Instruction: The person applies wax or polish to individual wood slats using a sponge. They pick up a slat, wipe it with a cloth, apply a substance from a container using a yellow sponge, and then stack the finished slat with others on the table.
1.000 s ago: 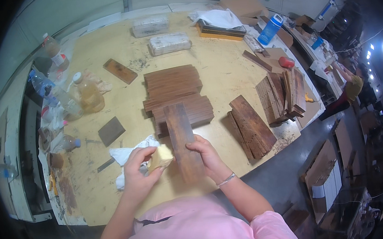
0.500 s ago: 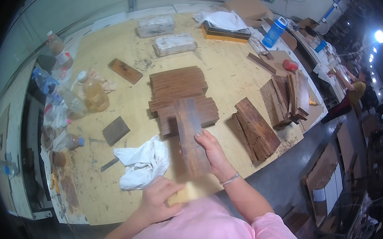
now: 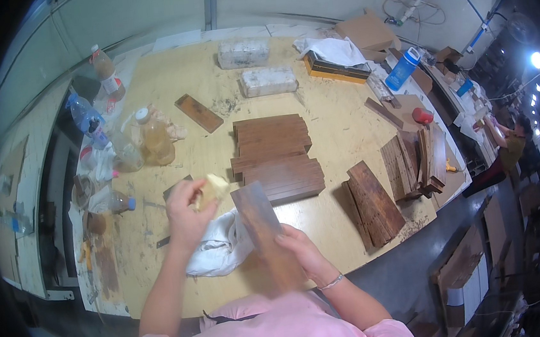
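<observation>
**Plank held on the bench, pad raised for the next pass**

My left hand (image 3: 187, 211) is closed around a small pale yellow pad (image 3: 212, 187), lifted clear of the bench and poised just left of the plank's far end, not touching it. Below it a crumpled white rag (image 3: 222, 246) lies on the workbench (image 3: 166, 87), partly under the plank's left edge.

My right hand (image 3: 303, 249) clamps the near part of a long dark wooden plank (image 3: 263, 223), fingers pressed on its upper face; the board runs away from me, its far end reaching the stacked dark boards (image 3: 278, 155). Whether the near end rests on the bench edge or against my body I cannot tell.

Judgement: the work in hand looks like rubbing or sanding the plank's face, caught between strokes. The next move calls for bringing the pad down flat on the far end and drawing it along the grain, with the right hand holding the board steady.

Further right, more boards (image 3: 375, 201) lie in loose piles.
</observation>
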`<state>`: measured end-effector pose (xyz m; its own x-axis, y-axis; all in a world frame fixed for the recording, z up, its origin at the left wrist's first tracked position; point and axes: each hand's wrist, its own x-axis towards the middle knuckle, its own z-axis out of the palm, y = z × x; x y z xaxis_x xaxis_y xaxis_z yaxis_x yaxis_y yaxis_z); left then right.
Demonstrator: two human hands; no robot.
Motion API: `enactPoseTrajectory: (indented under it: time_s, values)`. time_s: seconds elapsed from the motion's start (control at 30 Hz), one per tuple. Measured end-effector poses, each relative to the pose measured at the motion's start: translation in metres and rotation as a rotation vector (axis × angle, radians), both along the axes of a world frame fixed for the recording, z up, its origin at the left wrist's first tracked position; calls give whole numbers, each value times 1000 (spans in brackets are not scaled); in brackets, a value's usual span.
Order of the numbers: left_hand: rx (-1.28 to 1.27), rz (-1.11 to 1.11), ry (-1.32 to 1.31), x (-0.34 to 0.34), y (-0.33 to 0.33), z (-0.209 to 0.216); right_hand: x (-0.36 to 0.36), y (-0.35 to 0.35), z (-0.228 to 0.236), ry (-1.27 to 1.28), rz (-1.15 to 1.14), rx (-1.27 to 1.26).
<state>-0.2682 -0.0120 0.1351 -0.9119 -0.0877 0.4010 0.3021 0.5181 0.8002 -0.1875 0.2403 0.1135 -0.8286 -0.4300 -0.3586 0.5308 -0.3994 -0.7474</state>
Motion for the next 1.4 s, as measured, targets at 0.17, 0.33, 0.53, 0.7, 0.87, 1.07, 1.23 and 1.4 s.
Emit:
enactPoseTrajectory:
  time_s: [0.17, 0.33, 0.53, 0.7, 0.87, 1.07, 1.23, 1.4]
  values:
    - [13, -169, 45, 20, 16, 29, -3, 6, -8, 186, 77, 233]
    - [-99, -74, -17, 4, 1, 20, -1, 5, -1, 301, 152, 332]
    - [-76, -154, 58, 12, 7, 33, 0, 7, -3, 333, 156, 345]
    - [-53, 30, -42, 8, -21, -1, -4, 15, -10, 310, 44, 397]
    - [-27, -103, -35, 33, 0, 11, -18, -1, 7, 35, -436, 80]
    - [-197, -404, 126, 79, 61, 26, -36, -8, 6, 157, -613, 111]
    - [-299, -439, 160, 87, 59, 10, -38, -6, 4, 167, -740, 75]
    - [-321, -212, 152, 74, 17, -10, -34, 11, 6, 31, -642, -55]
